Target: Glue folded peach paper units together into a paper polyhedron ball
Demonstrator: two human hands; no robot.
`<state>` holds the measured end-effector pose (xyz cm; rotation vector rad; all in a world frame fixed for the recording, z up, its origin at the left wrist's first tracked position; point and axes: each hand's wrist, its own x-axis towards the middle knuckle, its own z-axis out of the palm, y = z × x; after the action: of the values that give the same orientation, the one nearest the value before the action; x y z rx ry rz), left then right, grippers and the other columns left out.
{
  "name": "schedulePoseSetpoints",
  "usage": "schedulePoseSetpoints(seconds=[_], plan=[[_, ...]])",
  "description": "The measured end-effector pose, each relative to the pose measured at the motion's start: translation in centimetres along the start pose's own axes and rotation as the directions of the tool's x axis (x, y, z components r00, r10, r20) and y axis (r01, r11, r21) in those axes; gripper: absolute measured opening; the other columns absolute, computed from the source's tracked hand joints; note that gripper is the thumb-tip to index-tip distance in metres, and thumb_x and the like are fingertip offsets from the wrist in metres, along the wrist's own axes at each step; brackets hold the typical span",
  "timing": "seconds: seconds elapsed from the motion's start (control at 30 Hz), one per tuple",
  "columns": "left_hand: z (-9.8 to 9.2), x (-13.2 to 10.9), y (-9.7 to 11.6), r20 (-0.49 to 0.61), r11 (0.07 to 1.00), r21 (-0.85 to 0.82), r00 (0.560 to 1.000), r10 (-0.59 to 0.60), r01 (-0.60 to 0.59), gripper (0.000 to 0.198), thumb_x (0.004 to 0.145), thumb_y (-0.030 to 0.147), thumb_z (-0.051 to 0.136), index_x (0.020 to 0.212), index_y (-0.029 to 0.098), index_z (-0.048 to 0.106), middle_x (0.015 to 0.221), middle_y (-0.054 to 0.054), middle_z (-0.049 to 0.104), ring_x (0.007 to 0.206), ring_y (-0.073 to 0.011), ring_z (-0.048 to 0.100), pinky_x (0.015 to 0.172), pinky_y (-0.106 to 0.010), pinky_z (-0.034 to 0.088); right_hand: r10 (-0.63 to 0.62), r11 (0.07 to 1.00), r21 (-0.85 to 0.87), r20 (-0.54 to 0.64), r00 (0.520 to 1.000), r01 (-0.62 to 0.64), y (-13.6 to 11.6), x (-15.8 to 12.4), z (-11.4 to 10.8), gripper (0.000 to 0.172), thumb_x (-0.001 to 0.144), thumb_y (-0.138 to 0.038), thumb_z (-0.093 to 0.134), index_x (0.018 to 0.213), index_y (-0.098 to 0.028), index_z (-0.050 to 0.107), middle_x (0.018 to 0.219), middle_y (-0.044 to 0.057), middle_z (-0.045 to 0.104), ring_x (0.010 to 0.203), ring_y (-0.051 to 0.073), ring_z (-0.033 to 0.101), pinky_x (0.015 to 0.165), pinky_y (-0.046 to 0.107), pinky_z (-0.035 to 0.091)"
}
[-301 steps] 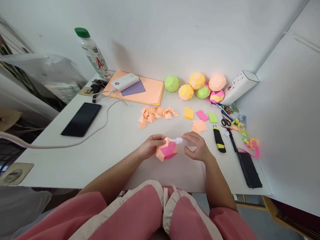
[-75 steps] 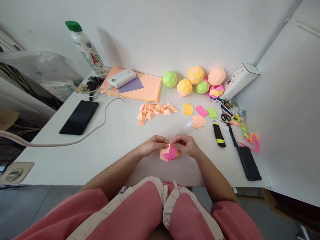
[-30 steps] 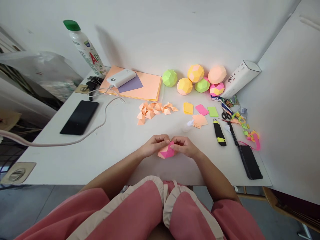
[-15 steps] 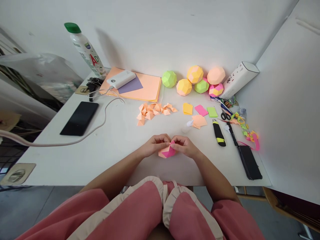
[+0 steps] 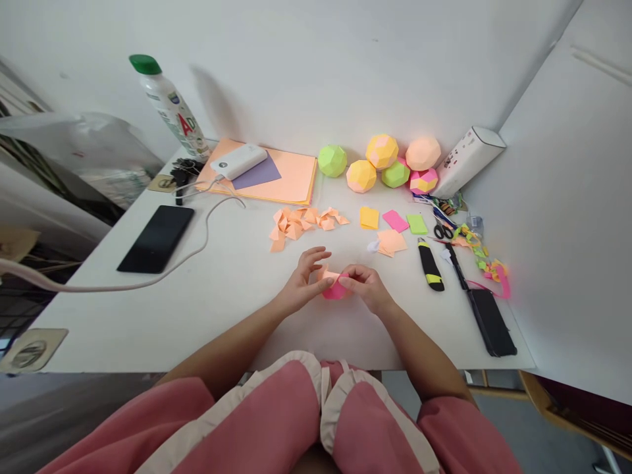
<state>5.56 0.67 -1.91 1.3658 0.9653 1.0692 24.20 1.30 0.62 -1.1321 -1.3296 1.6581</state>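
Where the two hands meet: a pink-and-peach paper shape [image 5: 336, 291] is held between them, near the front edge of the table [image 5: 222, 322]; whether it touches the table cannot be told.
Right hand: the pink rim of the paper shape is pinched between thumb and fingers by the right hand [image 5: 366, 283].
Left hand: the thumb of the left hand [image 5: 300, 282] is laid against the paper shape, while its fingers are spread and lifted.
Just beyond the hands: a pile of folded peach pieces [image 5: 295, 232] is seen to the left, and a white nozzle [image 5: 374, 246] beside peach squares [image 5: 394, 242] to the right.
Other squares: yellow squares [image 5: 368, 218], pink squares [image 5: 395, 221] and green squares [image 5: 417, 224] are set in a row.
Right side: a black-and-yellow tool [image 5: 431, 266] is laid near scissors [image 5: 443, 231] and coloured scraps [image 5: 494, 270].
By the wall: a green ball [image 5: 332, 161] is placed apart from five clustered paper balls [image 5: 382, 152], next to which a white box [image 5: 467, 164] is leaned.
Left side: a black phone [image 5: 157, 239] is laid flat; behind it, a power bank [image 5: 240, 162] is rested on paper sheets [image 5: 299, 178], beside a green-capped bottle [image 5: 172, 112].
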Motion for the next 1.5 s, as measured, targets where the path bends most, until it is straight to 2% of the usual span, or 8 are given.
schedulePoseSetpoints(seconds=[0.43,0.53,0.7,0.77,1.0,1.2,1.33,1.5], plan=[[-0.1,-0.3,0.7,0.209,0.998,0.004,0.976,-0.063,0.064,0.019,0.082,0.038,0.06,0.082,0.019,0.058,0.115,-0.009,0.049,0.098,-0.0212,0.055,0.08,-0.035,0.046,0.047,0.989,-0.145,0.164,0.985,-0.023,-0.5,-0.1,-0.3,0.03,0.078,-0.046,0.062,0.07,-0.017,0.064,0.071,0.001,0.061,0.065,0.013,0.056,0.06,0.027,0.044],[-0.2,-0.3,0.7,0.233,0.99,-0.073,0.967,-0.104,0.123,0.02,0.081,0.037,0.061,0.078,0.018,0.057,0.114,-0.008,0.049,0.094,-0.0199,0.054,0.076,-0.032,0.047,-0.145,0.922,-0.366,-0.022,0.989,0.127,-0.5,0.0,-0.7,0.037,0.085,-0.045,0.053,0.062,-0.017,0.061,0.066,0.002,0.059,0.064,0.014,0.054,0.06,0.028,0.042],[0.0,-0.1,1.0,0.263,0.946,-0.213,0.947,-0.185,0.244,0.024,0.077,0.037,0.065,0.071,0.016,0.054,0.11,-0.007,0.05,0.085,-0.0172,0.054,0.067,-0.029,0.045,-0.735,0.56,-0.749,-0.251,0.631,0.354,0.1,0.3,-2.5,0.047,0.088,-0.032,0.045,0.042,-0.02,0.04,0.043,-0.001,0.039,0.045,0.012,0.039,0.049,0.028,0.032],[0.1,-0.1,1.0,0.267,0.933,-0.238,0.942,-0.204,0.269,0.026,0.076,0.037,0.066,0.069,0.016,0.052,0.107,-0.007,0.052,0.081,-0.0165,0.053,0.065,-0.028,0.044,-0.768,0.513,-0.768,-0.214,0.603,0.382,0.5,0.5,-3.0,0.045,0.09,-0.027,0.041,0.046,-0.02,0.042,0.044,-0.001,0.044,0.043,0.011,0.04,0.047,0.027,0.032],[-0.6,0.0,1.0,0.411,0.819,-0.469,0.902,-0.13,0.332,0.028,0.066,0.034,0.068,0.058,0.016,0.048,0.087,-0.006,0.055,0.072,-0.0169,0.05,0.064,-0.031,0.038,-0.742,0.309,-0.811,0.123,0.66,0.497,2.5,1.5,-2.0,0.029,0.088,-0.022,0.047,0.059,-0.02,0.053,0.055,0.002,0.054,0.054,0.013,0.051,0.053,0.027,0.043],[-0.9,-0.3,1.4,0.666,0.692,-0.561,0.744,0.052,0.454,0.031,0.053,0.032,0.074,0.053,0.016,0.048,0.079,-0.009,0.059,0.078,-0.0237,0.055,0.073,-0.04,0.04,-0.635,0.372,-0.919,-0.147,0.759,0.133,2.1,6.3,1.7,0.051,0.083,-0.046,0.052,0.122,-0.013,0.053,0.129,0.02,0.049,0.13,0.032,0.038,0.103,0.05,0.035],[-0.9,-0.3,1.4,0.671,0.689,-0.565,0.739,0.063,0.454,0.029,0.052,0.031,0.075,0.054,0.017,0.05,0.079,-0.009,0.06,0.078,-0.0241,0.056,0.076,-0.042,0.04,-0.377,0.392,-0.898,-0.356,0.855,-0.201,0.3,12.7,4.4,0.073,0.082,-0.059,0.047,0.141,-0.017,0.034,0.146,0.018,0.032,0.14,0.04,0.018,0.106,0.057,0.024],[-1.4,-0.1,1.7,0.623,0.707,-0.567,0.782,0.031,0.423,0.031,0.048,0.034,0.077,0.051,0.018,0.051,0.077,-0.009,0.061,0.077,-0.0243,0.056,0.074,-0.042,0.041,-0.242,0.359,-0.919,-0.258,0.935,-0.161,-0.7,17.4,8.2,0.074,0.081,-0.069,0.038,0.14,-0.025,0.033,0.145,0.015,0.034,0.137,0.039,0.021,0.104,0.058,0.021]])
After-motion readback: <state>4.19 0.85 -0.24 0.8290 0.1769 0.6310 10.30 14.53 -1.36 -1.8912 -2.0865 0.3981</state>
